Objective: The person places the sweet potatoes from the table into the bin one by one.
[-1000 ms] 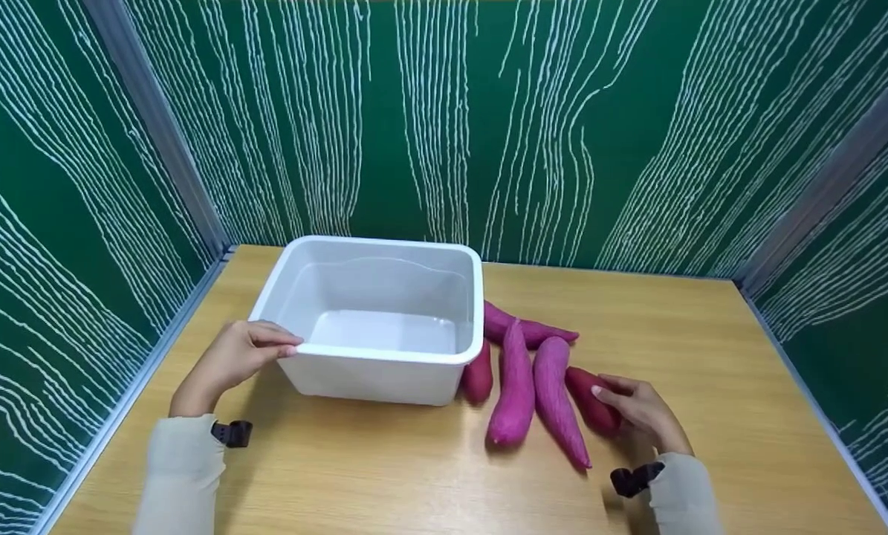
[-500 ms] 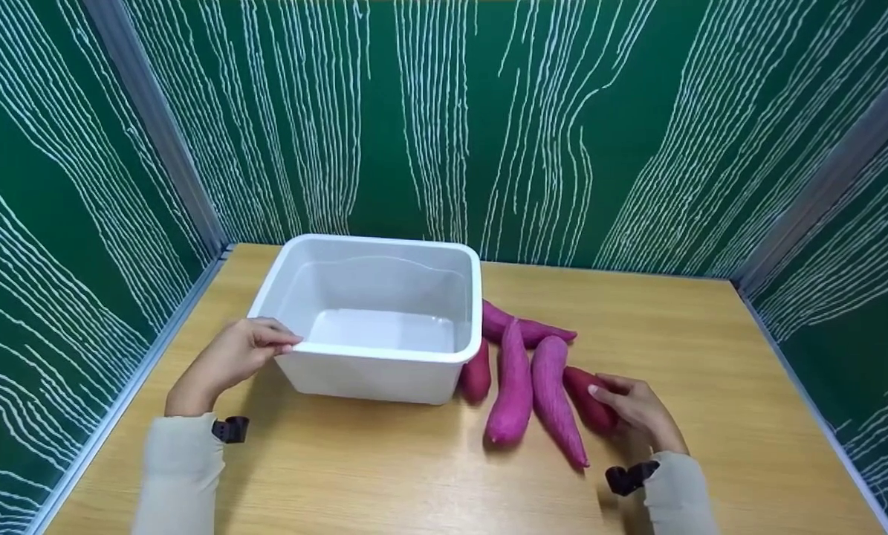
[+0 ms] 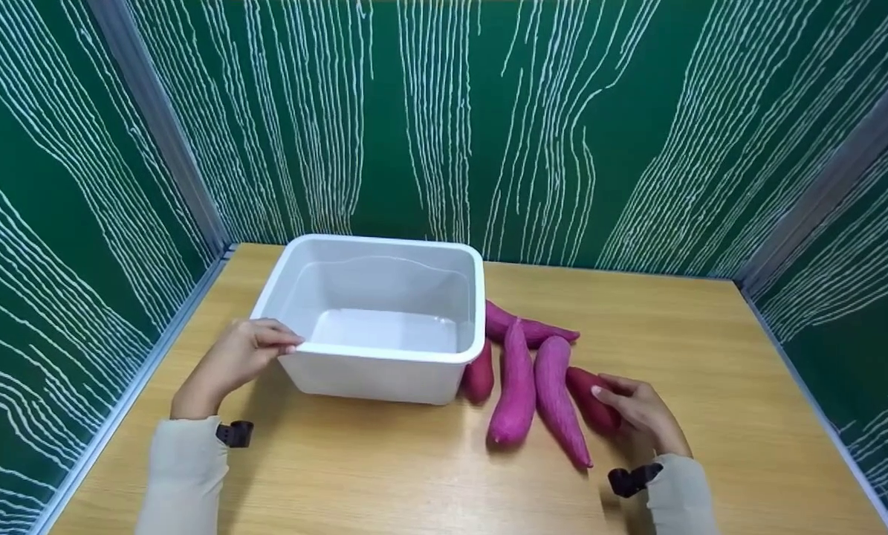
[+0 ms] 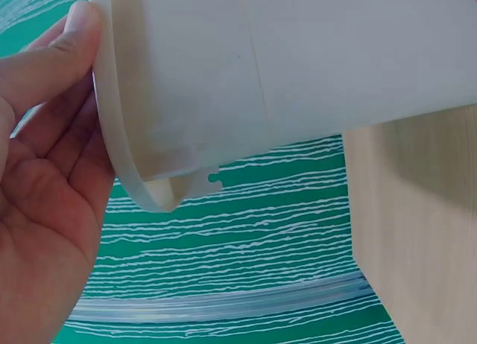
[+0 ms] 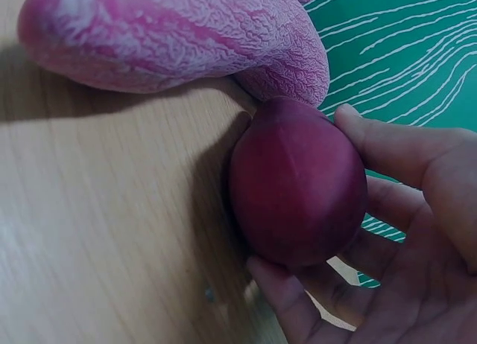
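Note:
A white plastic bin (image 3: 375,383) stands left of the middle of the table, its inside bare. At its front left corner my left hand (image 3: 232,364) pinches the rim, thumb on one side and fingers on the other, as the left wrist view (image 4: 108,91) also shows. To the right, my right hand (image 3: 646,416) holds a dark red sweet potato (image 3: 591,400) between thumb and fingers; in the right wrist view the sweet potato (image 5: 298,188) appears end-on, low over the wood. Beside it lies a long purple-pink sweet potato (image 3: 559,401).
Another purple-pink sweet potato (image 3: 514,386) lies closer to the bin. A third purple-pink one (image 3: 540,331) lies crosswise behind. A second dark red sweet potato (image 3: 478,375) sits against the bin's right side. Green panels (image 3: 429,111) with white lines surround the wooden table (image 3: 384,475).

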The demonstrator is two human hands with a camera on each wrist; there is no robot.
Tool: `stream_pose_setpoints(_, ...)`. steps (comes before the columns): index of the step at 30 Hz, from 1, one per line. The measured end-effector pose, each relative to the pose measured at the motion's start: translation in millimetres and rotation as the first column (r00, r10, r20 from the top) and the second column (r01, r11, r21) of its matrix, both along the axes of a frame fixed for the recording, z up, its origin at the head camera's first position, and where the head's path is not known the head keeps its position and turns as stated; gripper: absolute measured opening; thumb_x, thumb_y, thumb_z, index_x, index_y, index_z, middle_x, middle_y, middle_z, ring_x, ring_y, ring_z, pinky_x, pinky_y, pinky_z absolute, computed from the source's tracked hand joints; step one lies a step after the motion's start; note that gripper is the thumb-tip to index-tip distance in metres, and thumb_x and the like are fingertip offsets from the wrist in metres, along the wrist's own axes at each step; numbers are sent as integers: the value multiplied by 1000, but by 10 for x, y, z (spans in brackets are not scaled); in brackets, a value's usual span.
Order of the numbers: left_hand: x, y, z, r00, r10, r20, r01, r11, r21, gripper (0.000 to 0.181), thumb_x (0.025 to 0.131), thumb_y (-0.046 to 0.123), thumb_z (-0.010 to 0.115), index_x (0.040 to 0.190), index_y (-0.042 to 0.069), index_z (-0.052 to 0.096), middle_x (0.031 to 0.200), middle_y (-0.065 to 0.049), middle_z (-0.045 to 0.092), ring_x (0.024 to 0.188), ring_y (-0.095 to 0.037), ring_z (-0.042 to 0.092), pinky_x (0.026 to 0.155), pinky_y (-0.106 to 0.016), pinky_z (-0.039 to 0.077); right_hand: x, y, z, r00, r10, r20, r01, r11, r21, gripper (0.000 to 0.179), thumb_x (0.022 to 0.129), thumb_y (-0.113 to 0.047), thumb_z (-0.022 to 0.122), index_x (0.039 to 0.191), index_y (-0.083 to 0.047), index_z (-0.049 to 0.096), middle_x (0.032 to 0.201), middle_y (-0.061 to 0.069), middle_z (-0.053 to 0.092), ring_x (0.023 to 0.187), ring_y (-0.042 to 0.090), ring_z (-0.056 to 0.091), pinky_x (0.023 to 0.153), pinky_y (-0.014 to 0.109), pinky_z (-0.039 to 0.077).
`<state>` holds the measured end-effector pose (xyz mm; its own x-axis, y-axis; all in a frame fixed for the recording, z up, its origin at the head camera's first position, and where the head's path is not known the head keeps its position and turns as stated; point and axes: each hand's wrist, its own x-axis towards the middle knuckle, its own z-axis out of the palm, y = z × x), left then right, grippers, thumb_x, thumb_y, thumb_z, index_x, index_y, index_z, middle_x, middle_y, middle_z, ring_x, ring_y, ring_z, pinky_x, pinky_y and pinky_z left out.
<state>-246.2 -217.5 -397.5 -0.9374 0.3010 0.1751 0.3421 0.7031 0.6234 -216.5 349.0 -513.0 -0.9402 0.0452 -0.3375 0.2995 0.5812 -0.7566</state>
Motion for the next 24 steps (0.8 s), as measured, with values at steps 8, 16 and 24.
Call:
stream_pose_setpoints(8,-20,9,-2,995,42,88,-43,999,15,24,86,-6,64,101,7,76,108,-13,71,108,-33,61,98,-52,47,6,-3,-5,1000,-11,9,11,1000,0,71,95,-46,55,144,3,37,144,33,38,112,27,51,86,28,49)
stream_pose_setpoints(16,-48,24,-3,991,57,121,-60,998,26,21,86,-2,66,101,8,77,108,-12,72,108,-32,60,98,-52,47,41,-16,5,1000,-29,5,29,999,-46,72,95,-45,56,146,1,34,143,33,39,118,36,53,87,38,54)
stream_pose_setpoints(24,-44,17,-5,991,70,116,-73,997,19,20,86,-1,67,101,7,77,108,-12,72,106,-31,60,96,-51,49,56,-27,-62,997,-77,-26,75,995,-69,76,92,-47,60,145,2,36,140,35,41,107,29,60,79,34,57)
